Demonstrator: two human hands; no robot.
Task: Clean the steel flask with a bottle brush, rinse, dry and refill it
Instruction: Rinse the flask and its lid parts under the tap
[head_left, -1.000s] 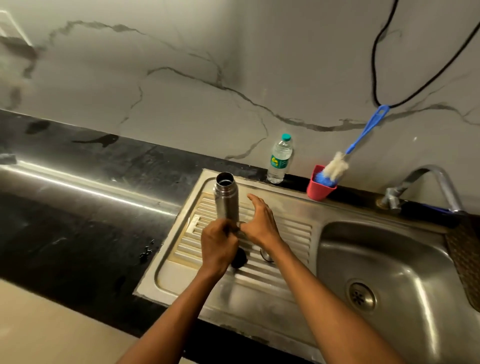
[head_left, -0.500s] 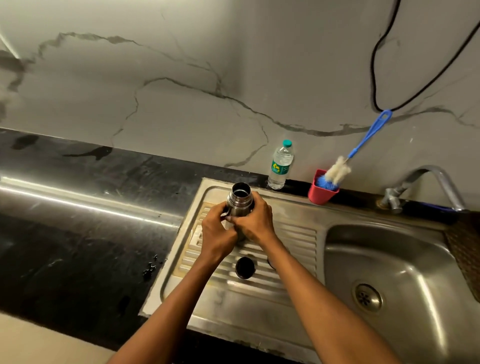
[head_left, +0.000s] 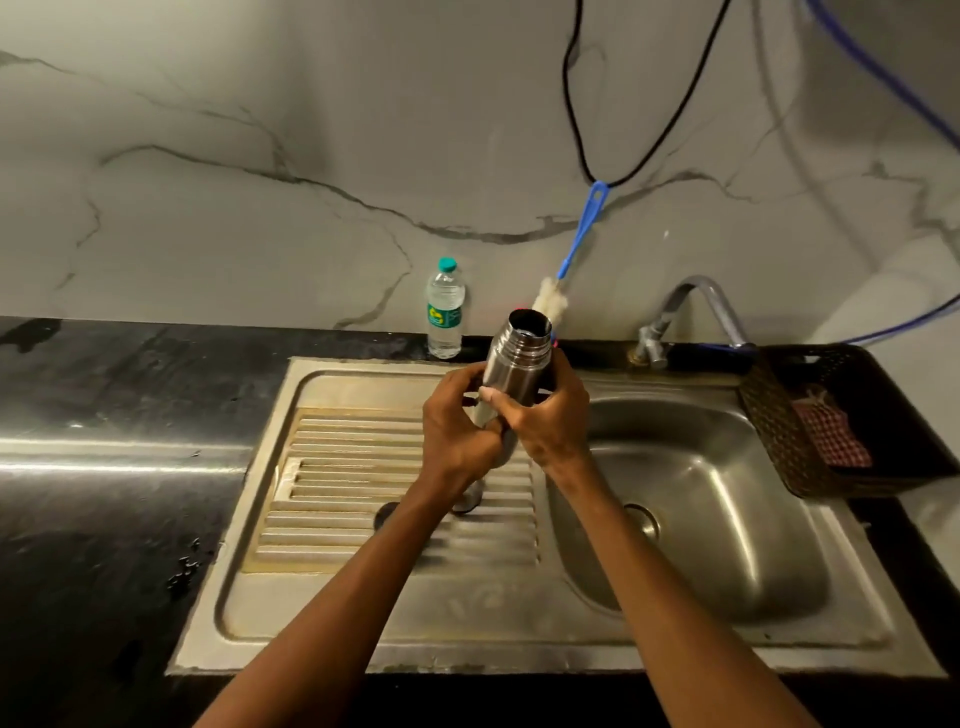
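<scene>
Head view, one frame.

Steel flask (head_left: 514, 366): uncapped, mouth up, tilted w/ top leaning right and away; held above the seam between drainboard (head_left: 363, 467) and sink basin (head_left: 701, 509). Threaded neck and dark interior visible.

Left hand (head_left: 457, 431): fingers curled round lower body of flask from the left side, gripping.

Right hand (head_left: 545, 415): fingers wrapped round flask from the right, thumb laid across its front; also gripping. Both hands touched each other at the flask's base.

Bottle brush (head_left: 576, 244): blue handle, white bristle head, leaned vs. marble wall behind the flask; its holder was mostly hidden by the flask, only a red sliver seen.

Water bottle (head_left: 444, 310): clear plastic, teal cap, green label, upright on black counter (head_left: 119, 415) at wall, just left of flask's mouth.

Two small round items (head_left: 465, 501) on drainboard ribs, partly hidden under left forearm; ID unclear.

Tap (head_left: 691, 306): at back rim, spout arched over basin.

Dark woven basket (head_left: 779, 431): right of basin, red checked cloth (head_left: 831, 431) inside.

Black cable (head_left: 576, 124) and blue hose (head_left: 883, 67) on wall.
</scene>
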